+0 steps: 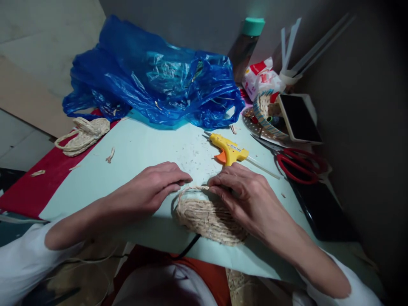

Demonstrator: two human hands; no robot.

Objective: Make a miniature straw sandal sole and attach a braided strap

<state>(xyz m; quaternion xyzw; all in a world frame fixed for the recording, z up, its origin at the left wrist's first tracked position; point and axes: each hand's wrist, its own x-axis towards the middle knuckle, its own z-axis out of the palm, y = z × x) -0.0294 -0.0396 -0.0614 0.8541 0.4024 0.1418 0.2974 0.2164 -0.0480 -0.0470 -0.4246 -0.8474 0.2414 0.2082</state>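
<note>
A woven straw piece [210, 219], oval and flat with rows of twisted strands, lies near the front edge of the table. From its far left side a braided straw cord [199, 187] curves up in a loop. My right hand [247, 191] pinches this cord between thumb and fingers, its palm over the right part of the piece. At the loop's left side, my left hand [162, 182] has thumb and fingers closed at the cord; the exact contact is partly hidden. Just beyond my right hand rests a yellow glue gun [228, 146] with an orange trigger and a glue stick behind.
A blue plastic bag [153, 76] covers the back. Red-handled scissors [299, 165], a phone [301, 117], a small basket [267, 112] and a green-capped bottle [245, 46] stand or lie right. Another straw piece [84, 136] lies left. A black cable [189, 246] crosses the front edge.
</note>
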